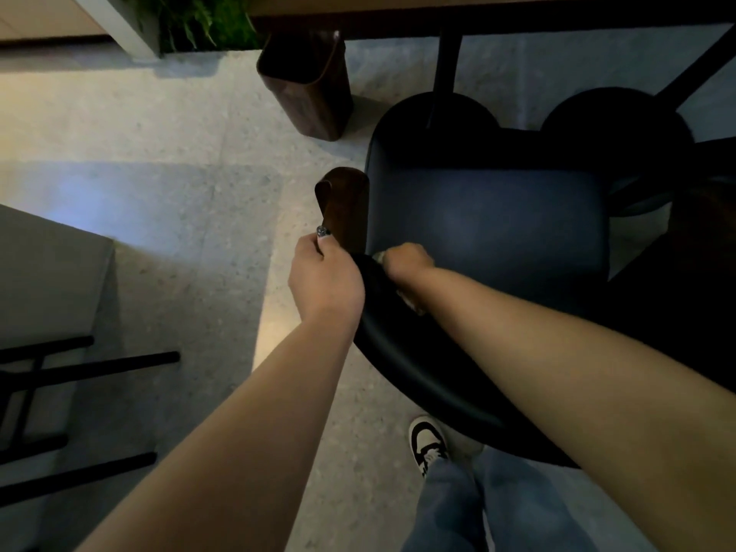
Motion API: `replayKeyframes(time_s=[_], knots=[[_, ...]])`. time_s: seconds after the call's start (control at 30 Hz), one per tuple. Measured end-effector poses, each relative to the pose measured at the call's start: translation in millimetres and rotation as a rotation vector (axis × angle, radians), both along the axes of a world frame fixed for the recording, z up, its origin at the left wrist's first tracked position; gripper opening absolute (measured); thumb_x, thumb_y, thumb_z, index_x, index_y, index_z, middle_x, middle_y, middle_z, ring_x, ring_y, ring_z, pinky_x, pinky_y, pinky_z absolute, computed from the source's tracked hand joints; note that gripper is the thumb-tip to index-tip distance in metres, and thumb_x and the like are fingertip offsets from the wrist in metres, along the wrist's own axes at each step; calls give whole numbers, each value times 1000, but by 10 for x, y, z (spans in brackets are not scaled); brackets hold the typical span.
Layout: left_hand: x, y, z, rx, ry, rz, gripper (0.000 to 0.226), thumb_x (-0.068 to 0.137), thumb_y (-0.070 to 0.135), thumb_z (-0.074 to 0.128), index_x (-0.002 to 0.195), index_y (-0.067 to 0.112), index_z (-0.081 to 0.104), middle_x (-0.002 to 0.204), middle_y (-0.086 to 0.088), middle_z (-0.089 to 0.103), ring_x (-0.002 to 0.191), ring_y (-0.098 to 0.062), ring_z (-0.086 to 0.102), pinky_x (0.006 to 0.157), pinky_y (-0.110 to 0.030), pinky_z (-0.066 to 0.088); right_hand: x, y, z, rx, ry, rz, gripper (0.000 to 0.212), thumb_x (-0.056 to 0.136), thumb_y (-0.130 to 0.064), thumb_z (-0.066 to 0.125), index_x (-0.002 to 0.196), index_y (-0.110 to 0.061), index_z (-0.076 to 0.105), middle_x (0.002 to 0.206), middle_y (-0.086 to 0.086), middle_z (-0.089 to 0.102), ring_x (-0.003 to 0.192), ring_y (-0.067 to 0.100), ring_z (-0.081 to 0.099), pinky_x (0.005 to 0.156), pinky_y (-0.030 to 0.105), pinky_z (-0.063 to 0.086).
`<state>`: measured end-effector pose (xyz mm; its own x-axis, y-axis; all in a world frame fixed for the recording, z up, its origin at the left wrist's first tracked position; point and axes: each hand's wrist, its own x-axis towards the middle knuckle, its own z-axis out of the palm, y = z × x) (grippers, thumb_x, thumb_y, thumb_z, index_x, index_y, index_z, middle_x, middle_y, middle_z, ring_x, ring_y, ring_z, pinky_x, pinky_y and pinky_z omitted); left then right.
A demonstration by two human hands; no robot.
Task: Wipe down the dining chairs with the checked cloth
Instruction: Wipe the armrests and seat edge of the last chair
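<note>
The left hand [324,278] grips the chair's [486,225] wooden armrest [344,209]. Just beside it, the right hand [406,262] clutches the barely visible cloth [410,300] against the chair's dark backrest [398,352].

Bare forearms, a patterned thumbnail [323,231], blue jeans [498,507] and a black-and-white sneaker [428,442] at 6 o'clock.

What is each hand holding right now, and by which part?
The left hand grips the brown wooden armrest at its near end. The right hand clutches a bunched pale cloth, mostly hidden.
</note>
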<state>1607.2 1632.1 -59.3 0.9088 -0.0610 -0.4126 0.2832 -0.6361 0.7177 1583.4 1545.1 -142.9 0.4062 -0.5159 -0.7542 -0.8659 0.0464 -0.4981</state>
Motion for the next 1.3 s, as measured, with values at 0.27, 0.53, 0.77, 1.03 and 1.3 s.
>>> replayKeyframes(time_s=[0.27,0.53,0.77,1.03,1.3], knots=[[-39,3,41,-121,44,40,42,103,41,26,109,17,59,91,7,55,95,-18,54,86,-33,41,-154,193,601,-118,-220,-76,23,89,-7,50,102,-3,69,105,16,67,101,33,61,74,28,42],[-58,35,50,-181,125,79,71,92,67,15,125,24,61,115,-3,65,108,-23,60,102,-47,45,-165,174,859,317,-623,-984,32,94,-6,38,100,-9,70,84,3,71,73,17,67,65,26,54],[-51,35,92,-172,120,77,58,100,56,19,121,22,61,107,3,63,105,-18,58,101,-42,44,794,7,483,172,-405,-699,32,99,-23,38,69,-13,44,68,4,46,55,14,42,48,25,37],[-24,48,25,-103,30,26,33,104,32,29,87,22,56,84,7,58,80,-8,56,77,-33,43,876,-231,301,-225,-642,113,31,87,-27,46,58,-19,51,62,-2,53,68,19,53,62,30,34],[-5,28,53,-45,61,1,29,101,22,30,100,17,59,78,4,56,69,-10,52,58,-27,36,1307,-489,417,-78,-405,522,29,91,-23,50,97,-1,68,101,15,67,99,27,61,85,31,46]])
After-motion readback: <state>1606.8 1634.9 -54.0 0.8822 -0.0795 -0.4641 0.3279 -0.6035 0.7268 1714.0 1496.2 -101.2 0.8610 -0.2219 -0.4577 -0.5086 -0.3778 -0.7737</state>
